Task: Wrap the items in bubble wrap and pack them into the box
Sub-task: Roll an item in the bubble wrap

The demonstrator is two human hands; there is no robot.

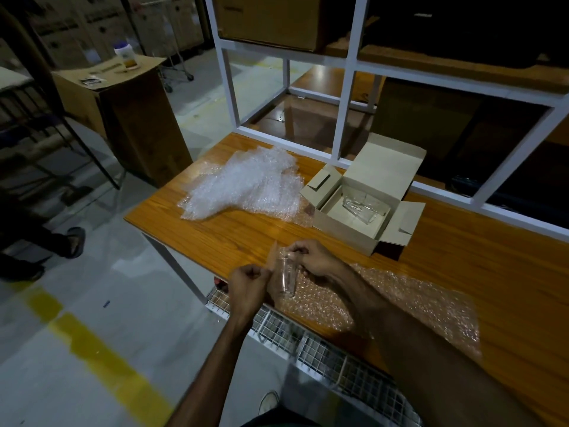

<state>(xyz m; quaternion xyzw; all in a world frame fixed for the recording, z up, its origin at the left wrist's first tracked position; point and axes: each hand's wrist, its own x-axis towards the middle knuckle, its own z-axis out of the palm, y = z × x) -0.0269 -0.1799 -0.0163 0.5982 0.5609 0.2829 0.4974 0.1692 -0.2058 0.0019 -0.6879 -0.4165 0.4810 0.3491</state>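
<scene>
A clear drinking glass (285,277) lies on one end of a flat bubble wrap sheet (409,303) at the table's near edge. My left hand (248,286) pinches the sheet's lifted edge beside the glass. My right hand (312,257) grips the glass near its upper end together with the wrap. An open cardboard box (366,195) stands further back on the wooden table (246,232); it holds a clear glass item (361,206), apparently unwrapped. A loose heap of bubble wrap (246,183) lies left of the box.
A white metal shelf frame (348,103) rises behind the table with cartons on it. A wire mesh rack (308,340) hangs below the table's front edge. A tall carton with a jar (124,53) on it stands on the floor at the left; a person's foot (75,240) shows nearby.
</scene>
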